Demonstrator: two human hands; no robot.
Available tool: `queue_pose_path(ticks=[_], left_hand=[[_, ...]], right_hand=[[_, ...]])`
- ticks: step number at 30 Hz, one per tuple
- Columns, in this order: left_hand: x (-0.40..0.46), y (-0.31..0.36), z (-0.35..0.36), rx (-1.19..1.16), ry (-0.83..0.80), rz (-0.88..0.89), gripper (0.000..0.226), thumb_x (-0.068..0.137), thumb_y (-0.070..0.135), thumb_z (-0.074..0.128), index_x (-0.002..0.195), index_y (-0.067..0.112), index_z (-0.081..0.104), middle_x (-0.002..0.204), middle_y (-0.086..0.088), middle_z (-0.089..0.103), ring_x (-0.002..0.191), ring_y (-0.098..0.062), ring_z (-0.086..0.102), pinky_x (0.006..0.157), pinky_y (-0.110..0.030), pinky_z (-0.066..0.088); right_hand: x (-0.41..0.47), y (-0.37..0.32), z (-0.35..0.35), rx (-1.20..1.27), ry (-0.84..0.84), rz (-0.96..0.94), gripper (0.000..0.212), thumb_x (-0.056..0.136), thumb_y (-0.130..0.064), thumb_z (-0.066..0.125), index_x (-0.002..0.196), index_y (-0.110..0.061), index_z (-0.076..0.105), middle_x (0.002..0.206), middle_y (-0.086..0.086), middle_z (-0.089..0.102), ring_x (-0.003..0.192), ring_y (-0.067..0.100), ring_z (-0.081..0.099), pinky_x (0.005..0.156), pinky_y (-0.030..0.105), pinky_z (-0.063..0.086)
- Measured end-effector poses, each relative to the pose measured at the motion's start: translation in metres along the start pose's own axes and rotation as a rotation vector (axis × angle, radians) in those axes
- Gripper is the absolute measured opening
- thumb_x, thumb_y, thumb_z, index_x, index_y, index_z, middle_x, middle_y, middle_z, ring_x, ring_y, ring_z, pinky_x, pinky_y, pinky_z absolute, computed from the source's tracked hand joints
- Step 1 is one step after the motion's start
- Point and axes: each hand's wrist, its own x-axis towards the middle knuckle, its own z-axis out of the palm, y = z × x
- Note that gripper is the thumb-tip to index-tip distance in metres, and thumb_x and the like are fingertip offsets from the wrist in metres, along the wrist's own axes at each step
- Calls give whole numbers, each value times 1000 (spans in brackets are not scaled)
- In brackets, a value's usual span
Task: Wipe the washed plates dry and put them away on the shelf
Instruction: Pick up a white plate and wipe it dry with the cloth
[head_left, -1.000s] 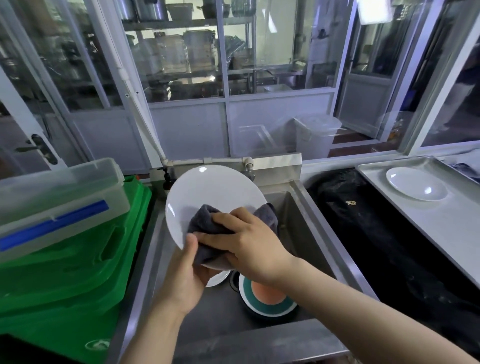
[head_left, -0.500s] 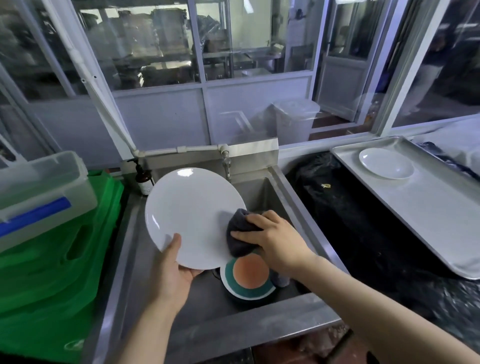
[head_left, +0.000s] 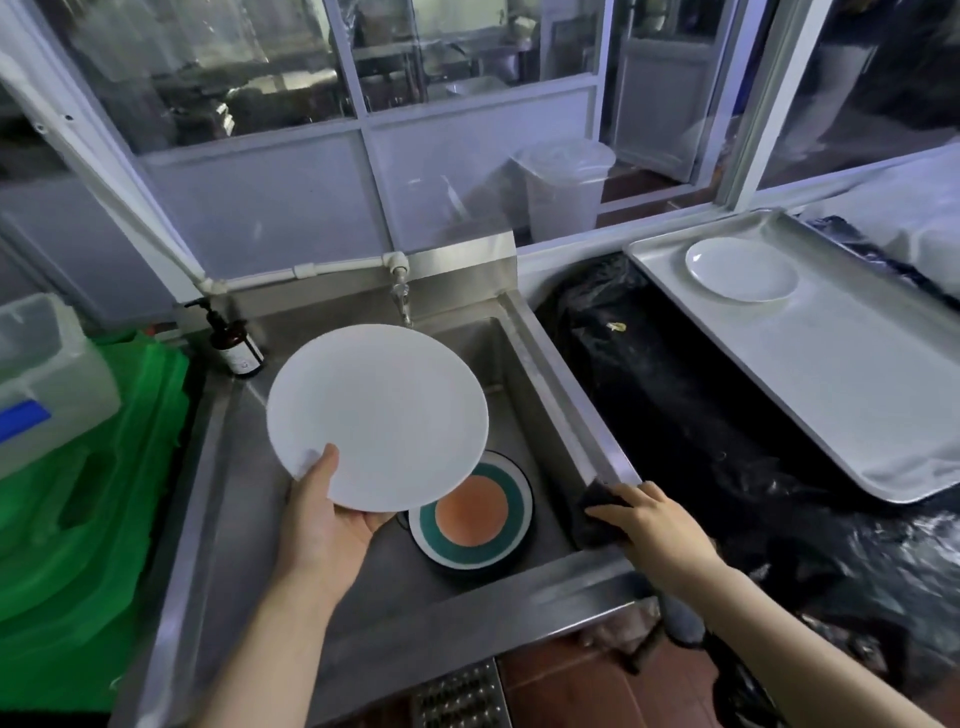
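Two grips: left hand (head_left: 324, 525) clasps white plate (head_left: 377, 415) rim; right hand (head_left: 655, 525) clutches cloth (head_left: 597, 512).

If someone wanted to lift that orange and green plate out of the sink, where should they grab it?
Probably by its near-right rim, reaching down from above. The orange and green plate lies flat on the bottom of the sink, so only the edge offers a pinch. Its upper-left part sits under the white plate held in the left hand, which blocks that side.

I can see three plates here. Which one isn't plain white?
The patterned plate lying in the bottom of the sink: it has an orange centre and a green ring. The plate in the left hand and the one on the tray are plain white.
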Motion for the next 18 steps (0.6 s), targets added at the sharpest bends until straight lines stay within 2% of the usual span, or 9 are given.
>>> queue_pose_path(ticks=[3,5,11,15,18], left_hand=[[5,-12,4,21,-3,-9,26,96,26,51,121,29,58,104,1,75,90,-24,73,64,-45,60],[7,-20,6,31,11,-27,30,95,27,53,125,29,56,108,-1,74,94,-27,72,73,-52,59],[8,-42,11,11,36,-75,28,92,27,59,120,29,58,106,0,74,94,-25,72,67,-45,59],[9,-50,14,22,27,-93,31,92,28,58,123,30,56,109,0,73,97,-27,71,69,-47,59],[8,-53,17,19,37,-109,38,91,28,60,128,30,54,114,-1,72,104,-30,68,70,-48,59]], right_hand=[[-3,9,18,78,-114,18,53,91,-30,58,140,-41,43,150,-9,34,131,19,34,105,31,35],[-1,13,24,183,-111,29,51,89,-38,62,138,-40,47,147,-10,39,130,18,37,106,29,34],[-1,23,35,231,-130,45,51,87,-50,62,135,-35,52,143,-12,45,126,18,40,104,29,37],[2,18,25,367,43,70,38,91,-43,60,126,-30,61,130,-11,58,122,18,47,101,30,40],[10,11,8,491,43,89,36,92,-38,60,126,-28,61,124,-9,62,116,14,54,95,26,42]])
